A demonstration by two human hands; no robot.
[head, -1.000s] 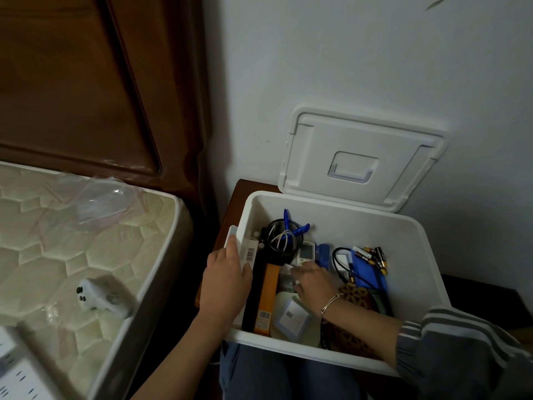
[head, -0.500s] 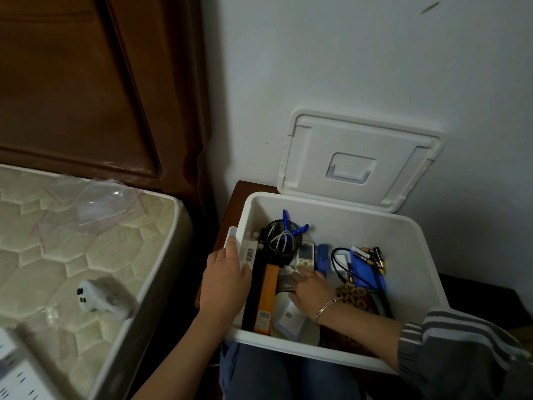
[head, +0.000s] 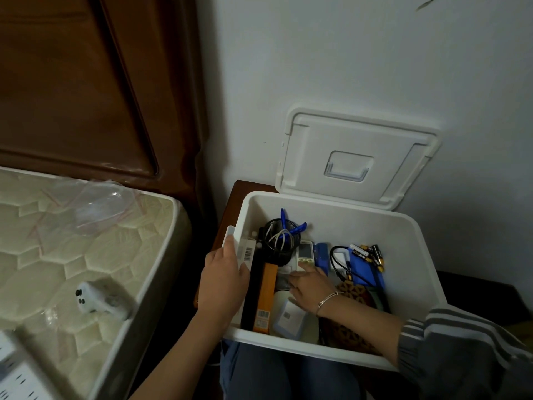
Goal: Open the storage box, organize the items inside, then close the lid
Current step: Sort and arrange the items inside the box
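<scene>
From the head camera, the white storage box (head: 415, 255) sits open on a dark wooden stand (head: 234, 202) in the corner, against the person's knees. Its lid (head: 357, 157) is off and leans upright against the wall (head: 346, 53) just behind the box.

The left hand (head: 223, 281) grips the box's left wall. The fingers curl over the outer lip and the thumb lies inside, beside a white packet with a barcode (head: 248, 253).

The right hand (head: 313, 287) is inside the box, palm down. Its fingers are spread and nearly straight, resting on the things in the middle and closing on nothing. One fingertip touches the lower end of a white remote (head: 305, 252). A thin bracelet (head: 326, 301) circles that wrist, and a striped sleeve (head: 461, 342) covers the forearm.

Along the left side of the box lie a long black box (head: 253, 290) and an orange box (head: 266, 298), side by side. Behind them stands a black mesh cup (head: 281, 241) holding cables and blue-handled pliers (head: 290, 225). To the right lie a black cable (head: 336, 255), loose batteries (head: 369, 252) and a patterned wooden mat (head: 353, 293).

To the left, a mattress (head: 72, 269) bears a white controller (head: 98, 301) and a clear plastic bag (head: 95, 206), below a brown headboard (head: 72, 82).
</scene>
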